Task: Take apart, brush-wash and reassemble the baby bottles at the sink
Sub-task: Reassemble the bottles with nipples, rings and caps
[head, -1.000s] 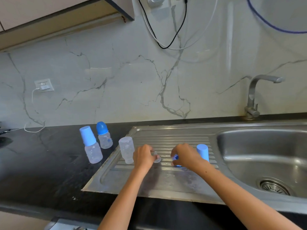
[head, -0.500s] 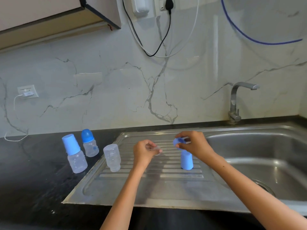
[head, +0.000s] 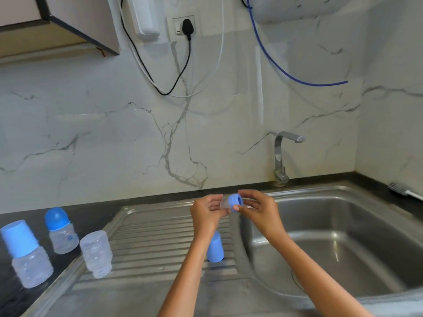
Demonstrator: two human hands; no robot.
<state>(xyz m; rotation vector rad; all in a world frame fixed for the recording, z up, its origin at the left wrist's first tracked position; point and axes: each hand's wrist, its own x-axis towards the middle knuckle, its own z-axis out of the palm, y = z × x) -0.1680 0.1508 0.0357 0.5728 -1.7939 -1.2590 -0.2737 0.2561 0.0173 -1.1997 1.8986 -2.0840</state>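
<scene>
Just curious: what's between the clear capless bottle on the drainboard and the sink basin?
In the head view, the upright blue cap and the person's left forearm.

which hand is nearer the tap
Right. The right hand is raised at the basin's near-left edge, below and left of the tap. The left hand is further left, over the drainboard; both grip the blue ring.

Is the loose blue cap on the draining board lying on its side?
No, the blue cap stands upright, open end down, on the ribbed draining board, partly hidden behind the left forearm.
</scene>
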